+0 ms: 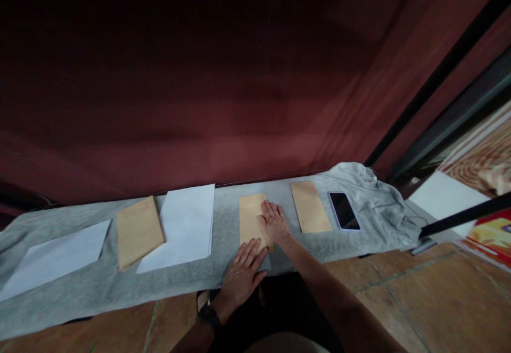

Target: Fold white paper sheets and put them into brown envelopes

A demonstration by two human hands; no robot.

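A tan paper envelope (pixel 250 217) lies flat on the grey cloth (pixel 225 220), in front of me. My left hand (pixel 244 273) rests on its near edge, fingers spread and palm down. Against the envelope's right side lies my right hand (pixel 274 221), flat, with its fingers stretched out over the paper. Neither hand grips anything. To the right is another tan envelope (pixel 311 207), and beyond it a phone (pixel 344 211) with a dark screen. A thicker tan envelope (pixel 138 230) at the left partly overlaps white sheets (pixel 186 225).
More white paper (pixel 59 254) lies at the far left of the cloth. A dark red wall (pixel 247 103) rises behind. Black bars (pixel 467 217) cross the right side, near a white sheet (pixel 447 201) and a red and yellow package (pixel 493 236). Brown floor tiles (pixel 431 284) show below.
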